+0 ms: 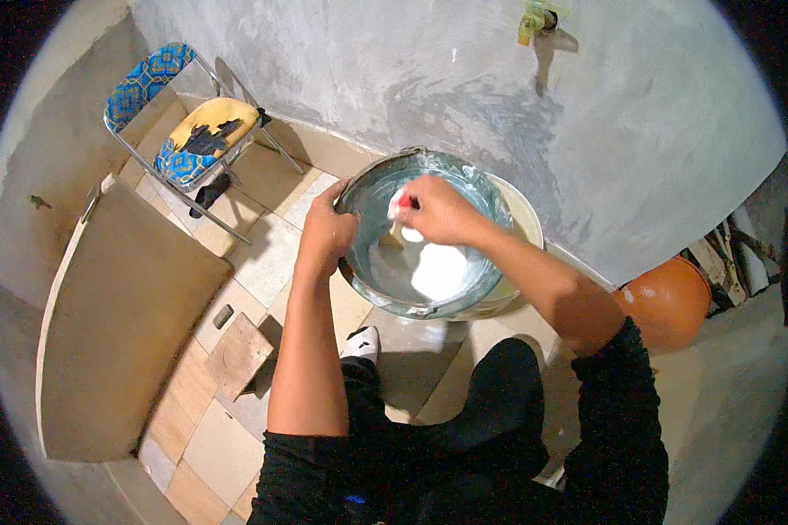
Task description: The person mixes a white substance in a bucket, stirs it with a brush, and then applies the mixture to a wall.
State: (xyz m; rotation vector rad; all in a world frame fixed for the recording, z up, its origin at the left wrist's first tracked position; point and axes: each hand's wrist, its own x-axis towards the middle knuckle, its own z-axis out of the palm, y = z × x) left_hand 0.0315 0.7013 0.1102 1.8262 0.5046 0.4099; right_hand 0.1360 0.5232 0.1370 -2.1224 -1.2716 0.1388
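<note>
Hands apart: left hand clamped on bucket rim, right hand closed around brush over white paint.

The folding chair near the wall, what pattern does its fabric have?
The folding chair has blue-and-yellow patterned fabric, torn on the seat; seen in the head view.

Dim, soft shadows; fisheye bends dark edges.

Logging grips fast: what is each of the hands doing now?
Left hand: closed on the metal bowl rim.
Right hand: closed on a red-handled tool.
</note>
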